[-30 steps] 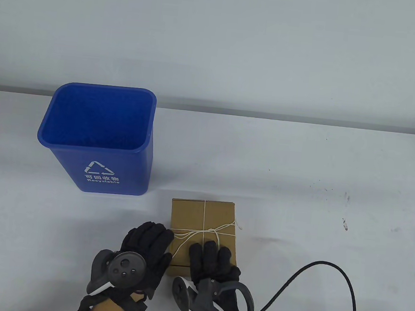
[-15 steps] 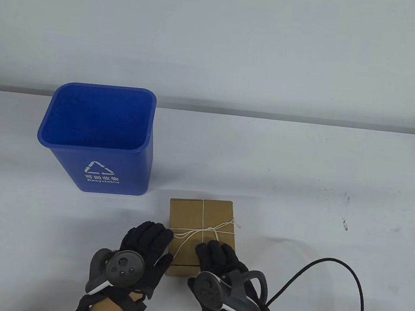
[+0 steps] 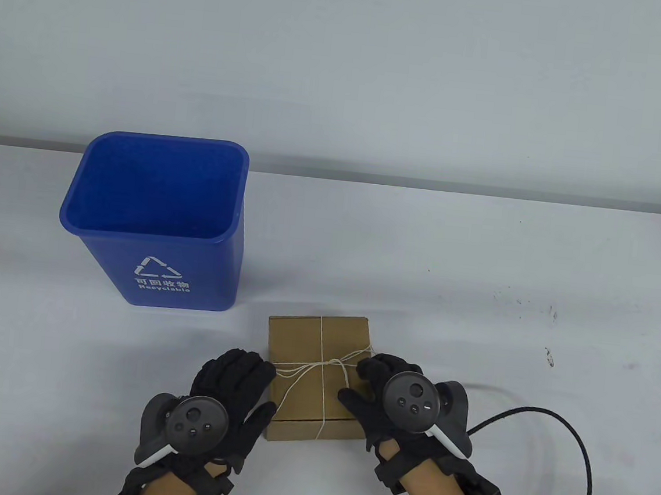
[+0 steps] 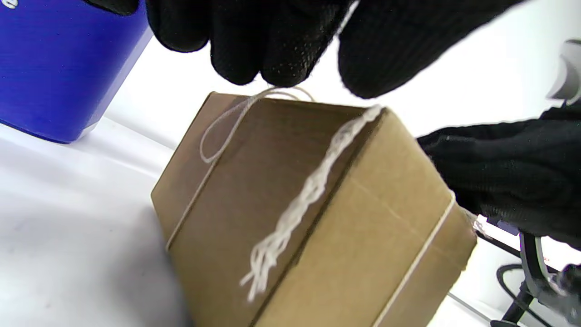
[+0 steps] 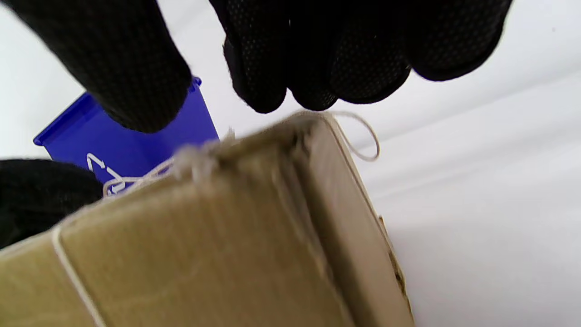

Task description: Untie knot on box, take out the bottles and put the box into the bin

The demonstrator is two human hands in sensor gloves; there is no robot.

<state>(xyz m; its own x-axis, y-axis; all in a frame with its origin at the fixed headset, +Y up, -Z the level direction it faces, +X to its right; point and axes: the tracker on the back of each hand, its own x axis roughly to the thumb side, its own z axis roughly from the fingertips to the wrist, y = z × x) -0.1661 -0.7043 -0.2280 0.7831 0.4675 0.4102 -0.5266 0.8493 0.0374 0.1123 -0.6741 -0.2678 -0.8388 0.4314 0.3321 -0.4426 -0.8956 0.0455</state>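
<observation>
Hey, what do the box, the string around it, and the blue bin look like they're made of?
Box: plain brown cardboard, matte, judging by its folded edges and the flap seam. String: thin off-white twine, probably cotton; its loose end frays into fine fibers in the left wrist view. Bin: molded blue plastic, smooth with a slight sheen, a rolled rim and a printed white recycling mark.

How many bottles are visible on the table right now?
0. None shows on the white table or in the blue plastic recycling bin. Any would be hidden inside the brown cardboard box, closed and tied with white string.
</observation>
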